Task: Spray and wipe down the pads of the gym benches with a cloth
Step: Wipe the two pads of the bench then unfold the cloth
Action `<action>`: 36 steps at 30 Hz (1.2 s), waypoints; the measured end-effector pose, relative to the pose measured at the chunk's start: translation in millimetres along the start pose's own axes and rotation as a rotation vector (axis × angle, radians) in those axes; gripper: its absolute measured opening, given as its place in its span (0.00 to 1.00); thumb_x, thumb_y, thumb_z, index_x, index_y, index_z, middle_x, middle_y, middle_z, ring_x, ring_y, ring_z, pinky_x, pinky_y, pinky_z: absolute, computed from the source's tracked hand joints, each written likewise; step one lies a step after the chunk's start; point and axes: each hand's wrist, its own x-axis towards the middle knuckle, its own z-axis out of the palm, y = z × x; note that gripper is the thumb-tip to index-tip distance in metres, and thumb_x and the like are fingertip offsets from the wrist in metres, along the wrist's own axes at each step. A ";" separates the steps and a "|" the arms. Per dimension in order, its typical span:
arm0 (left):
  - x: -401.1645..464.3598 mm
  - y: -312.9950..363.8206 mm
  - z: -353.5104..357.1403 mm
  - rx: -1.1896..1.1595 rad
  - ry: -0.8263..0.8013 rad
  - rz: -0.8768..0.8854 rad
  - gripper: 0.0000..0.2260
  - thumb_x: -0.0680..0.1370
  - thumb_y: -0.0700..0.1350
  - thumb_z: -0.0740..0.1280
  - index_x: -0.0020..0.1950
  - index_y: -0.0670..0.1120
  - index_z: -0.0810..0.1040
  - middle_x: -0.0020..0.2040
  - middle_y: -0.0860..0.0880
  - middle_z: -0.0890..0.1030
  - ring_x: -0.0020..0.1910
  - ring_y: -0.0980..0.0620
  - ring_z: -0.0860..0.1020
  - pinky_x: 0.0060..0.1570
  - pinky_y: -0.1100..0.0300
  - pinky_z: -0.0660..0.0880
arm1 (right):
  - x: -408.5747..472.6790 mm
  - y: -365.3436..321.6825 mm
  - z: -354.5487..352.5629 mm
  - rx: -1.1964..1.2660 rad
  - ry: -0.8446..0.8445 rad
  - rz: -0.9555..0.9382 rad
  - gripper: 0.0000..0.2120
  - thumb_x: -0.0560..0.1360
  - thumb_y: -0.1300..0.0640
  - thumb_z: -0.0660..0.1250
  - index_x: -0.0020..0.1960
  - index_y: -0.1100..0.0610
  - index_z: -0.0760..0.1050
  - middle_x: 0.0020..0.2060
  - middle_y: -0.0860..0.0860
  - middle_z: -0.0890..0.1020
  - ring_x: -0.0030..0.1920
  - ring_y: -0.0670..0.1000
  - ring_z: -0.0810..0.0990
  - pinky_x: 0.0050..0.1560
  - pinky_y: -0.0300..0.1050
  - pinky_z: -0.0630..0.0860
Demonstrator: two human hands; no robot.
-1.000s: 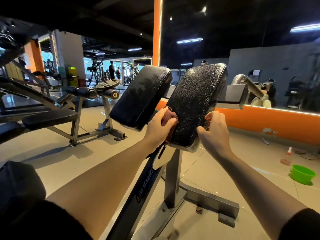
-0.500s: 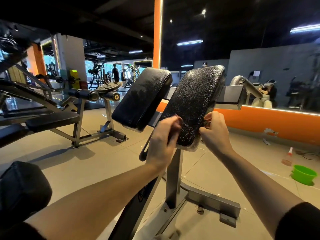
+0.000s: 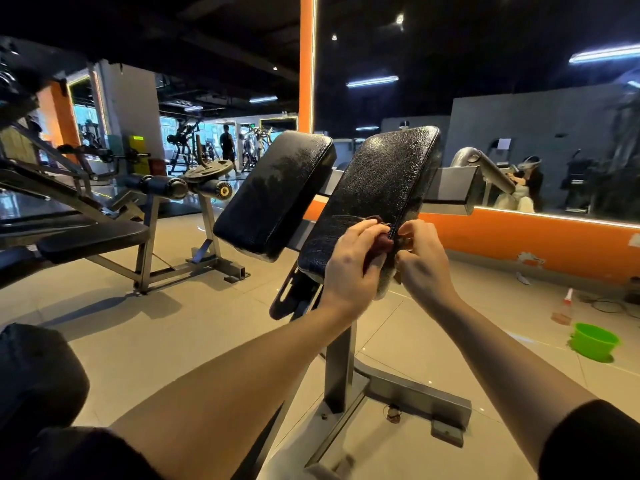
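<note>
The left hand (image 3: 353, 261) presses a dark red cloth (image 3: 381, 242) against the lower right part of the right-hand black pad (image 3: 377, 192), fingers curled round the bunched fabric. The right hand (image 3: 420, 258) sits just beside it at about 3 o'clock, its fingertips pinching at the pad's right edge where the cloth meets it; whether they catch the cloth itself or only the pad seam cannot be told. The pad is tilted, its top leaning away toward 1 o'clock, and its surface glistens with wet speckles. A second tilted pad (image 3: 277, 195) stands just beside it at 9 o'clock, with duller damp patches. Both sit on a grey steel frame (image 3: 341, 368) whose post drops toward 6 o'clock to a floor foot. At 4 o'clock on the tiled floor lies a green basin (image 3: 594, 341), with a spray bottle (image 3: 566, 303) near it toward 12 o'clock. A flat bench (image 3: 93, 237) stands at 9 o'clock.
</note>
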 end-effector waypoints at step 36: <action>-9.5 -10.6 -78.0 -0.248 0.024 -0.744 0.15 0.80 0.40 0.64 0.67 0.47 0.70 0.64 0.45 0.73 0.56 0.52 0.73 0.43 0.65 0.70 | 2.0 -32.4 -10.0 -0.156 0.009 -0.147 0.26 0.74 0.68 0.67 0.70 0.57 0.69 0.69 0.55 0.70 0.68 0.57 0.68 0.68 0.55 0.70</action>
